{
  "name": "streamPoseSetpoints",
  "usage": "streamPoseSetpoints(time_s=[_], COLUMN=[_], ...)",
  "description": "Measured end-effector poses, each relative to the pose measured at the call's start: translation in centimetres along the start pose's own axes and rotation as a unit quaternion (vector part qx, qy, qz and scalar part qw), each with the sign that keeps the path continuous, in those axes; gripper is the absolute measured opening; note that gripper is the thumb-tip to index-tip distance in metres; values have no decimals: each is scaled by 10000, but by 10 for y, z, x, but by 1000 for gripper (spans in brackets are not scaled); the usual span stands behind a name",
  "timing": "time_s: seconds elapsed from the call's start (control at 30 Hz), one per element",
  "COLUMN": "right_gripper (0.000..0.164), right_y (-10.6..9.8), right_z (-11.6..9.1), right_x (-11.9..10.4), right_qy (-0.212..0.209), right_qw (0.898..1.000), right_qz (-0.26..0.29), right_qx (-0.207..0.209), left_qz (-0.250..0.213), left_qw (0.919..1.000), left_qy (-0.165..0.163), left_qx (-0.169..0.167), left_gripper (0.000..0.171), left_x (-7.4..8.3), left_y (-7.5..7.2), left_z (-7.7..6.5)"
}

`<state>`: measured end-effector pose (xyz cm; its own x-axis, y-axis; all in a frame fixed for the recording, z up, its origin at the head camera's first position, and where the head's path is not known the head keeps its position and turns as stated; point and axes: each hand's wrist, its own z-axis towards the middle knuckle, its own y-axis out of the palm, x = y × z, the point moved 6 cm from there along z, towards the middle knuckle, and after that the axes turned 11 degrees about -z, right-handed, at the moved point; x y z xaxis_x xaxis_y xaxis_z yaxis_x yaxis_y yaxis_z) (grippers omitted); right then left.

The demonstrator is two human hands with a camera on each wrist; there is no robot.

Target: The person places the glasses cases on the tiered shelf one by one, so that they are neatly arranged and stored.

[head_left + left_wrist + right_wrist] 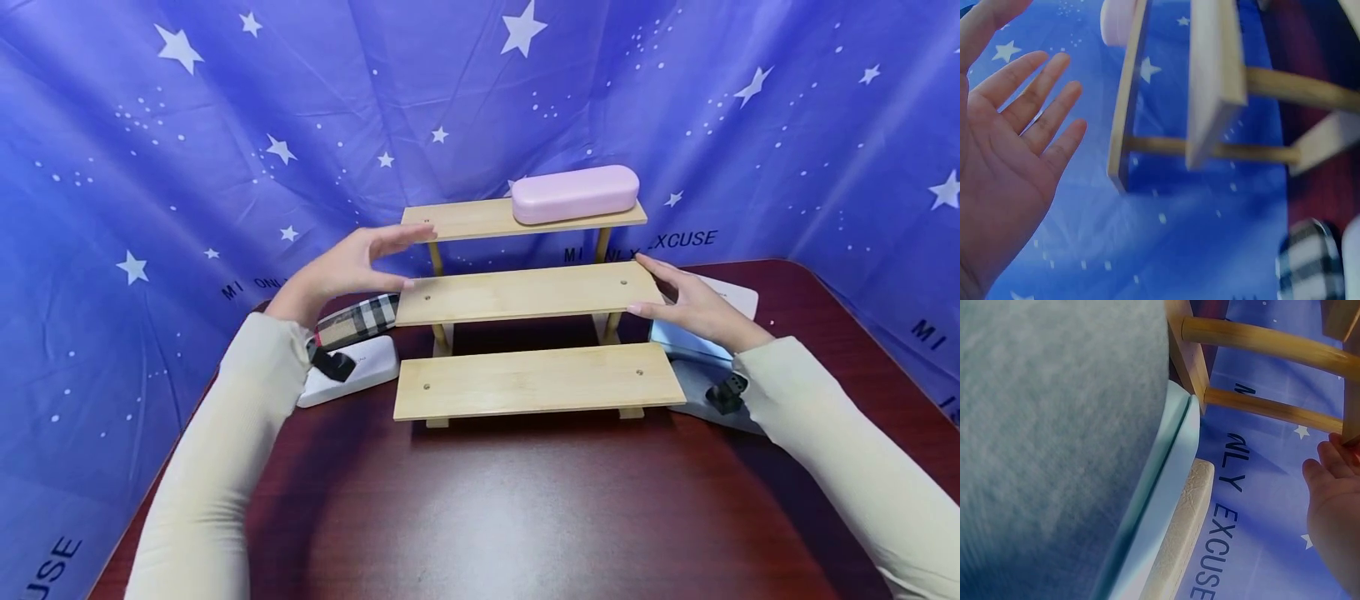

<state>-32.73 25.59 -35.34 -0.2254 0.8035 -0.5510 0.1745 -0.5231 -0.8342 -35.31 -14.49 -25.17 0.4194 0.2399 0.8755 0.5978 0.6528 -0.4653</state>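
A three-tier wooden stand [517,293] stands on the table, its tiers rising toward the back. On the right of its top tier lies a pink glasses case [577,196]. My left hand [337,271] is held beside the left end of the stand, fingers extended; the left wrist view shows its palm [1010,150] apart from the boards. At the middle tier's right end is my right hand [693,308], thumb near the front corner and a finger by the back corner. Its fingertips [1329,462] meet the board end in the right wrist view, without visibly curling round it.
Left of the stand lie a plaid case [360,321] and a white case [352,371]. To the right are a grey case [712,392], a light blue case [686,340] and a white case [738,296]. A blue star-patterned curtain [450,100] hangs behind the dark red table [495,500].
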Motion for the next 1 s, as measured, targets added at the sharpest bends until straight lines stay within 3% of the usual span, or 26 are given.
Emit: streamPoseSetpoints(time_s=[0.27, 0.47, 0.63, 1.0], right_gripper=[85, 85, 85, 85], right_y=[2, 1, 1, 0], right_z=[0, -1, -1, -1], right_x=[0, -1, 0, -1], right_qy=[-48, -67, -20, -73], right_qw=[10000, 9999, 9999, 9998], right_qz=[57, 88, 117, 190], right_qx=[-23, 30, -1, 8], left_qz=[-36, -373, -317, -999], left_qw=[9999, 9987, 9968, 9871], left_qy=[25, 103, 185, 89], left_qx=[133, 345, 711, 1248], left_gripper=[70, 68, 65, 59], left_x=[-18, -37, -58, -104], left_y=[-4, -4, -7, -7], left_z=[-56, -91, -114, -154])
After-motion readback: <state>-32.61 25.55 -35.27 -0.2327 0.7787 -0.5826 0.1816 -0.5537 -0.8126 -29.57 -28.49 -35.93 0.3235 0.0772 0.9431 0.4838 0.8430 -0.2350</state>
